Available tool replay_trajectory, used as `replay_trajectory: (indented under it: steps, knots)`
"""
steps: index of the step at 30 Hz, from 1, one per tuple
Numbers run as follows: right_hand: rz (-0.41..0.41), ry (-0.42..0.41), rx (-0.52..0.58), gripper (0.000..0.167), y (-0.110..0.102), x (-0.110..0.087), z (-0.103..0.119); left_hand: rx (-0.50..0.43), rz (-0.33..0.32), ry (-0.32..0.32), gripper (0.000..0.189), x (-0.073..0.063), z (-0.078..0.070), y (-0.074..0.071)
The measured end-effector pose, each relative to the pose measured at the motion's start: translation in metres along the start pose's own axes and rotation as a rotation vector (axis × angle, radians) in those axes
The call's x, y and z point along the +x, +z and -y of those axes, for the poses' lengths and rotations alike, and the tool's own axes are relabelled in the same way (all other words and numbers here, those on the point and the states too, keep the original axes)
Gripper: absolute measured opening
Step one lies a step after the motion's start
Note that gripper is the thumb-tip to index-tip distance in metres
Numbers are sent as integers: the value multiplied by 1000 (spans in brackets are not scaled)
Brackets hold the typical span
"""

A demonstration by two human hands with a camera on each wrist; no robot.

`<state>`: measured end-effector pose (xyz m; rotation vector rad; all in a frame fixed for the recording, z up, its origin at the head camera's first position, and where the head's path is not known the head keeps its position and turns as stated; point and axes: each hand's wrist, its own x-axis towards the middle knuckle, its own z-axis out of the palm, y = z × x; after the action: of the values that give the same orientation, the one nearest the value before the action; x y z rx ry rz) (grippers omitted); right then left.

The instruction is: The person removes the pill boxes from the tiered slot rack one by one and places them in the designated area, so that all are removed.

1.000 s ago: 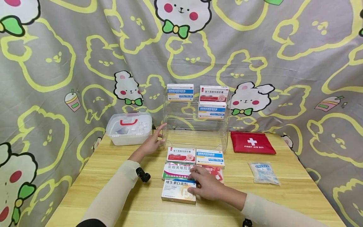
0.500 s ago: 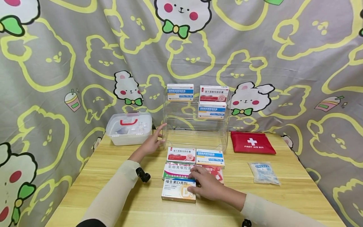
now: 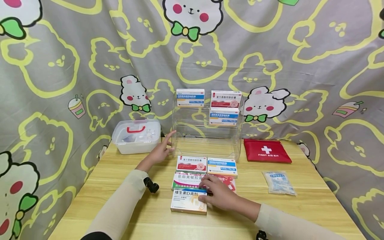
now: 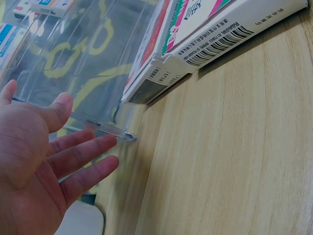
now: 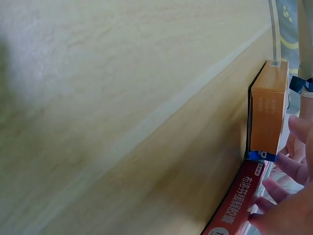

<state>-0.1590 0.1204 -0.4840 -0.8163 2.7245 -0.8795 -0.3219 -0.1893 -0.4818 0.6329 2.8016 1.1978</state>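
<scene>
In the head view my left hand (image 3: pixel 162 151) reaches to the left side of a clear acrylic display rack (image 3: pixel 207 136), fingers extended; the left wrist view shows its palm and spread fingers beside the rack's edge. My right hand (image 3: pixel 221 195) lies over the right end of a white-and-orange vitamin D drops box (image 3: pixel 184 203), thumb at that box and fingers loosely bent above. Under and behind this hand are a red medicine box (image 3: pixel 230 182) and a pink-and-green medicine box (image 3: pixel 183 180), partly covered. The right wrist view shows the vitamin D box's orange side (image 5: pixel 268 115) close by the fingertips.
Behind these lie a red-and-white box (image 3: pixel 190 164) and a blue-and-white box (image 3: pixel 222 167), before the rack. Several boxes, including a blue one (image 3: pixel 190 98), stand on its upper tiers. A plastic case (image 3: pixel 136 140) stands left; a red first aid pouch (image 3: pixel 267 151) and white packet (image 3: pixel 279 183) lie right.
</scene>
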Motion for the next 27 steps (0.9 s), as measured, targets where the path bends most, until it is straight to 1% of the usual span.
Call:
replay_trajectory:
  steps: [5, 11, 16, 20, 24, 27]
  knots:
    - [-14, -10, 17, 42, -4, 2, 0, -2, 2, -3, 85, -1, -1, 0]
    - [-53, -45, 24, 43, -13, 8, -2, 4, 3, 3, 84, 0, 0, -1]
    - [-65, -44, 73, 44, -26, 15, -1, 18, 2, 18, 83, 0, -1, -2]
    - [-85, -44, 90, 41, -37, 20, 0, 14, 1, 16, 84, 0, -2, -2]
    - [-104, -32, 87, 40, -48, 25, 0, 22, 0, 20, 84, -1, -2, -2]
    - [-122, -26, 81, 44, -57, 28, 1, 23, 0, 17, 84, -1, -2, -2]
